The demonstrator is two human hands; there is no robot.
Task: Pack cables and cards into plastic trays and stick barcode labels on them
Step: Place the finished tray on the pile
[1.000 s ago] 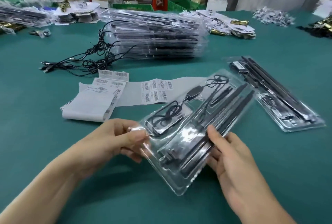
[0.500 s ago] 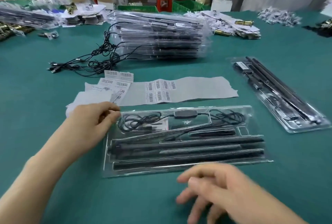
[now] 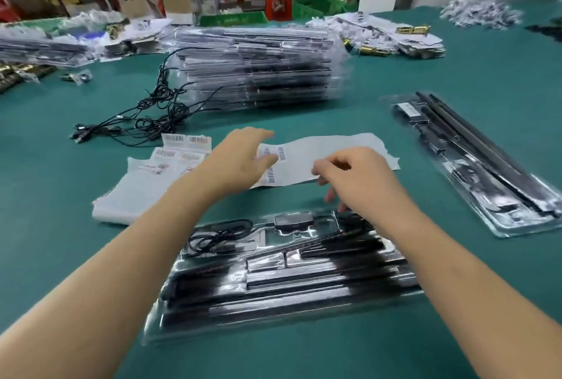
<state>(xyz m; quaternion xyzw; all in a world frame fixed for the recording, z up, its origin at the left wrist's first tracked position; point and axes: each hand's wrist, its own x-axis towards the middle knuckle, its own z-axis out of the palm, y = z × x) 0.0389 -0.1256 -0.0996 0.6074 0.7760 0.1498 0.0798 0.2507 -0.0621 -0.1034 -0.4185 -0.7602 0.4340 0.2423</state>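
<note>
Green-matted bench [image 3: 425, 80], backed by blurred shelving with boxes and crates. At centre, beyond both wrists: label sheet [image 3: 349, 150], a long pale backing strip lying on the mat, carrying a few barcode labels [image 3: 282, 153] near its left end. Pinched at the near edge by right hand [image 3: 355, 177], fingers curled, thumb and forefinger tips closed together on the paper; presence of a peeled label between them not discernible. Held down at the left end by left hand [image 3: 240, 159], fingers nearly straight and relaxed, thumb laid on the paper beside the labels, nothing clasped. Just nearer than the grip, under both forearms: packed plastic tray [image 3: 273, 287], lying crosswise on the mat, holding a coiled black cable [image 3: 219, 235] in the far-left pocket and long black rods [image 3: 304, 296] in the near channels; heavily blurred. Left of the grip, just beside the strip: folded stack of further label sheets [image 3: 137, 193]. Right of the grip, well apart: second plastic tray [image 3: 486, 171], angled away, filled with black rods, small white label [image 3: 409, 109] at its far end. Beyond the grip: tall stack of filled trays [image 3: 258, 68], with a tangle of loose black cables [image 3: 146, 123] at its left foot. Farther back, along the bench edge: heaps of white cards [image 3: 380, 37] and more clear packs.
</note>
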